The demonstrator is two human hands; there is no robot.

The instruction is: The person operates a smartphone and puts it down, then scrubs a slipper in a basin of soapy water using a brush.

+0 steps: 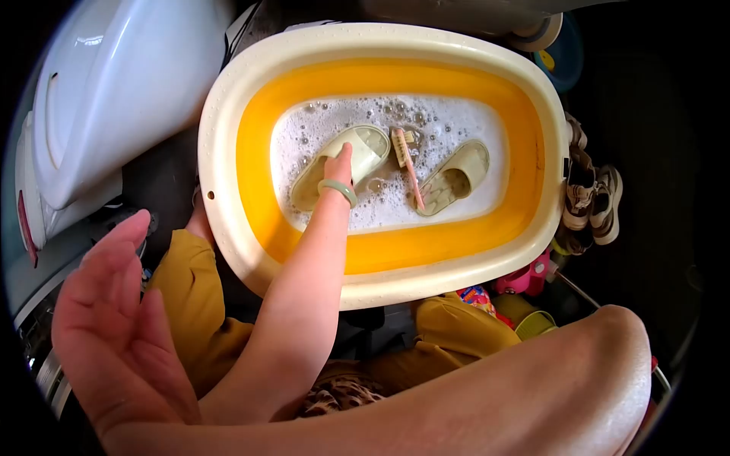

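Note:
My left hand point(339, 165), with a pale green bangle point(338, 190) on its wrist, holds the left pale green slipper point(365, 150) in foamy water; most of its fingers are hidden. To its right a pink-handled brush point(407, 167) lies with its bristled head up near the slipper and its handle end by the second pale green slipper point(469, 165). Close to the camera at the lower left, my right hand point(114, 319) is raised above the tub's left side, fingers loosely bent and empty, its forearm crossing the bottom of the view.
The oval tub point(456, 285) has a cream rim and orange walls. A white basin-like fixture point(129, 83) stands at the upper left. Shoes point(606, 204) sit beyond the tub's right rim. Pink point(525, 277) and green point(534, 323) items are below them.

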